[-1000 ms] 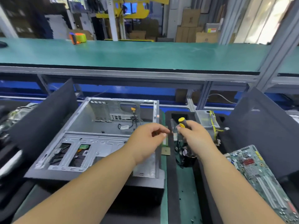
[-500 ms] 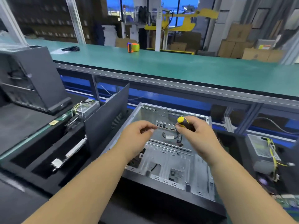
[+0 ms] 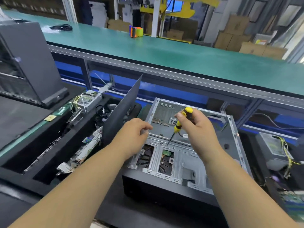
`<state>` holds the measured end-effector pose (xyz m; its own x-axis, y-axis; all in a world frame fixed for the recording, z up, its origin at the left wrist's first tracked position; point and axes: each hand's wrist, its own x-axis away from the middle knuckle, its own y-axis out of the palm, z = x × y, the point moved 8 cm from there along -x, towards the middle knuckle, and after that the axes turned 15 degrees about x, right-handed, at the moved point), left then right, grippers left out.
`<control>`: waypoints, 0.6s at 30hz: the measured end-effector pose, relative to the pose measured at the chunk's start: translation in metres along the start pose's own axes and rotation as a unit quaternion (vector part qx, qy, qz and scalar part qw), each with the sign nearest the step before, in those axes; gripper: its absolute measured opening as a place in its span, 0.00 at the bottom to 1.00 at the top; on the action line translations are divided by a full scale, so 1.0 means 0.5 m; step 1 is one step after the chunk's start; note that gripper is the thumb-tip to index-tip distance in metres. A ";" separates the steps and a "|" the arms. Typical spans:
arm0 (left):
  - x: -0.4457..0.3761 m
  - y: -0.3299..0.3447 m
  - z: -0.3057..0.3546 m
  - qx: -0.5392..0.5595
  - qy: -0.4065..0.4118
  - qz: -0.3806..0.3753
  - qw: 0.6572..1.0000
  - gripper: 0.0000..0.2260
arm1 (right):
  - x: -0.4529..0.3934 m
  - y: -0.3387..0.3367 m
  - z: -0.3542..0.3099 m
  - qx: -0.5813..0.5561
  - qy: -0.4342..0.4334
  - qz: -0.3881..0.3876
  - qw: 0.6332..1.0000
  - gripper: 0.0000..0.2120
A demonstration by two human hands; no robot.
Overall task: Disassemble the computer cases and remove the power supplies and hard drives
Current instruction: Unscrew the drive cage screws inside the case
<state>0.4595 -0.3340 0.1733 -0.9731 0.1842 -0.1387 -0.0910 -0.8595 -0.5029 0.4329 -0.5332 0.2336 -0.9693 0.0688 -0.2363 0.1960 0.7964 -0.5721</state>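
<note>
An open grey computer case lies on its side in front of me, its inside mostly bare metal. My right hand grips a yellow-and-black screwdriver, tilted with its tip down near the case's drive frame. My left hand hovers over the case's left edge with finger and thumb pinched on something small and grey, too blurred to name. One power supply with yellow wires lies in the left black bin. Another power supply sits to the right of the case.
A black side panel stands upright left of the case. A closed dark case stands at far left. Boards and cables fill the left bins, and a motherboard lies bottom right. A tape roll sits on the green conveyor behind.
My view swung left. Both hands came from over the bin right of the case to above the case. The screwdriver now tilts tip-down toward the frame.
</note>
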 end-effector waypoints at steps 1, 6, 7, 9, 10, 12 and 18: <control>-0.005 0.007 -0.001 -0.026 0.009 -0.016 0.999 0.11 | 0.001 0.006 -0.002 0.007 0.004 0.009 1.000 0.09; -0.009 0.053 0.019 -0.027 0.056 -0.082 0.995 0.12 | 0.015 0.024 0.003 0.018 0.034 0.029 0.999 0.09; -0.005 0.067 0.027 -0.020 0.061 -0.096 0.993 0.13 | 0.019 0.023 0.003 0.021 0.036 0.035 0.999 0.08; 0.008 0.101 0.041 0.000 0.063 -0.132 0.989 0.13 | 0.030 0.017 0.007 0.022 0.041 0.054 0.997 0.07; 0.016 0.120 0.047 0.012 0.061 -0.152 0.986 0.14 | 0.035 0.012 0.011 0.022 0.048 0.065 0.996 0.06; 0.032 0.150 0.053 0.024 0.060 -0.180 0.982 0.15 | 0.049 0.004 0.017 0.017 0.064 0.083 0.994 0.06; 0.046 0.160 0.050 0.005 0.076 -0.199 0.977 0.11 | 0.091 -0.013 -0.002 0.045 0.052 0.118 0.991 0.04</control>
<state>0.4244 -0.4104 0.1514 -0.8174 0.5731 -0.0583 -0.4597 -0.7099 -0.5337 0.3873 -0.5349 0.2273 -0.9043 0.3117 -0.2919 0.4264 0.6945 -0.5795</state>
